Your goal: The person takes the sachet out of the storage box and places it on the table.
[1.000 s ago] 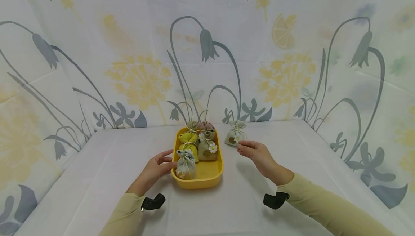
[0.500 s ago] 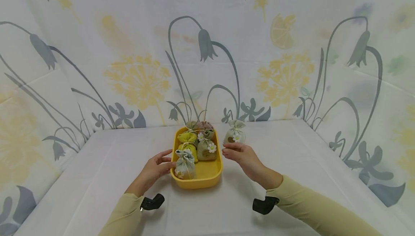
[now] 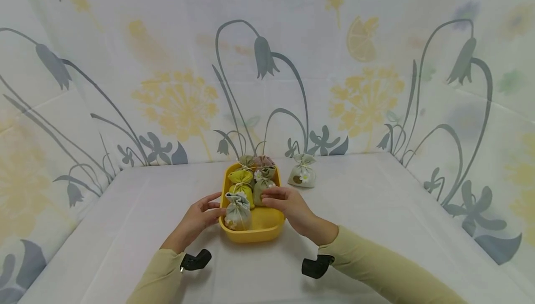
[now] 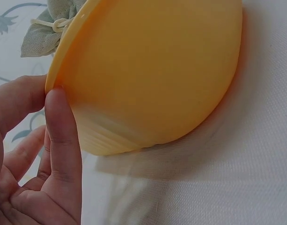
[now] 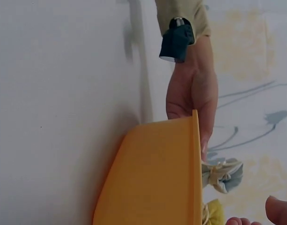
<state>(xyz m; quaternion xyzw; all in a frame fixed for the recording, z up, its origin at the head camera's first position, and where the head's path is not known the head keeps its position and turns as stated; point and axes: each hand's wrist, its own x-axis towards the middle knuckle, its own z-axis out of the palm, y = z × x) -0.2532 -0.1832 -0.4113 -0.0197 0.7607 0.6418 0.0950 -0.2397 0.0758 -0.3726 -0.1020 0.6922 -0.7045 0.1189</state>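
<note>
A yellow plastic tub (image 3: 251, 236) holds several small drawstring pouches. My left hand (image 3: 202, 220) pinches the tub's left rim between thumb and finger, as the left wrist view shows closely. Just inside that rim stands a pale grey-blue pouch (image 3: 238, 213), with a bright yellow pouch (image 3: 241, 188) behind it. My right hand (image 3: 294, 211) is over the tub's right side, its fingertips in front of an olive-green pouch (image 3: 262, 188) and partly hiding it. In the right wrist view its thumb (image 5: 280, 211) stands apart from the fingers; whether they touch the pouch cannot be told.
A pale green pouch (image 3: 303, 174) with a white flower stands on the white-covered table (image 3: 368, 192), right of the tub. A brownish pouch (image 3: 246, 161) and a mauve pouch (image 3: 264, 161) fill the tub's far end. Behind hangs a flower-print cloth (image 3: 267, 62).
My right hand has moved left, from beside the pale green pouch on the table to over the tub, carrying nothing visible. My left hand has stayed at the rim.
</note>
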